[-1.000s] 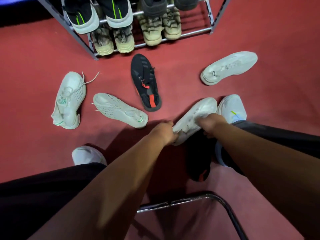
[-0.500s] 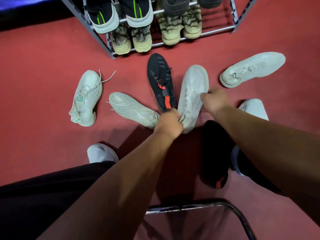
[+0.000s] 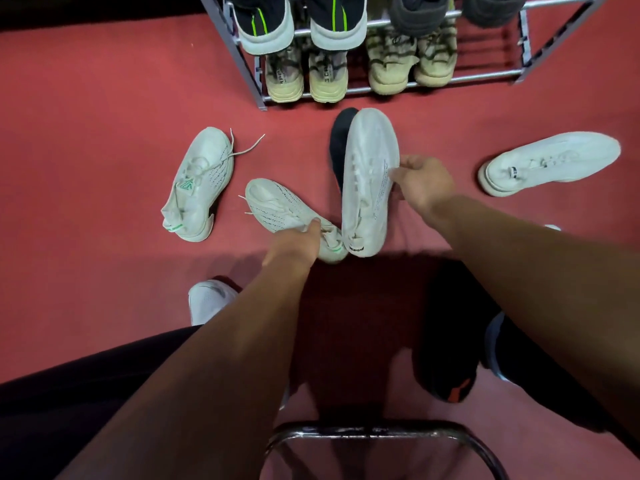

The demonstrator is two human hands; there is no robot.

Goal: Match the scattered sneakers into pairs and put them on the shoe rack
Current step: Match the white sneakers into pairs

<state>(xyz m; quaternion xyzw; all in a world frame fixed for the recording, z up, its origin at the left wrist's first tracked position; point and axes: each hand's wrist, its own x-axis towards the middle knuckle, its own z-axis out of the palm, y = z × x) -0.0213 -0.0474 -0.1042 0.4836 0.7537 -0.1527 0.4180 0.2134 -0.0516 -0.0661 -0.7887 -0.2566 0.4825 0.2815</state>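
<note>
My right hand [image 3: 422, 183] grips the side of a plain white sneaker [image 3: 369, 178], held toe-forward just in front of the shoe rack [image 3: 460, 77]. Its match, another plain white sneaker [image 3: 550, 161], lies on the floor at the right. My left hand [image 3: 294, 244] closes on the heel end of a white knit sneaker with green trim [image 3: 277, 209]. A second green-trimmed knit sneaker [image 3: 197, 185] lies to its left with loose laces. One black sneaker [image 3: 337, 147] is partly hidden behind the held shoe. Another black sneaker with an orange patch [image 3: 446, 358] lies under my right arm.
The rack holds two beige pairs on its lower bar and dark pairs above. The floor is red carpet [image 3: 104, 133]. My own white shoe [image 3: 207, 299] shows at lower left. A curved metal chair frame [image 3: 381, 433] sits right below me.
The plain white sneaker has been lifted from near my right foot forward towards the rack. My left hand has let go of its heel and moved onto the green-trimmed knit sneaker.
</note>
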